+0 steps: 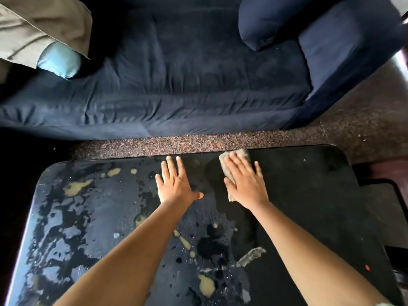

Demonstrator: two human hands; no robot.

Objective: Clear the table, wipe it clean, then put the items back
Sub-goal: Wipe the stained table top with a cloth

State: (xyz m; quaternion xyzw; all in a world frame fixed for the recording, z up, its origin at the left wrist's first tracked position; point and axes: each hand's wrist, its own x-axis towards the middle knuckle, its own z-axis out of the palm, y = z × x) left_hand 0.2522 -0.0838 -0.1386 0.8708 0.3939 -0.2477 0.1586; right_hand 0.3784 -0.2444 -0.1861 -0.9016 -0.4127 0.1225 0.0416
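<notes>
Forearms [123,261]: both stretch from the bottom edge out over the tabletop, probably so that the far side can be reached.
Sofa [176,74]: dark blue, beyond a strip of floor past the table. None of the cleared items shows on it.
Table [320,206]: black, with nothing standing on it. The right part looks clean and the left and near-middle are blotched, so I judge the wiping partway done.
Left hand [174,184]: flat on the top beside the cloth, fingers straight, holding nothing. It is likely a brace for leaning.
Right hand [245,184]: fingers spread and straight, pressing the cloth down near the far edge, not curled round it. Flat pressure suits scrubbing.
Cloth [225,161]: a greyish rag under the right palm, its edges poking out.
Spills [75,187]: pale yellowish patches and grey film, not yet wiped.
</notes>
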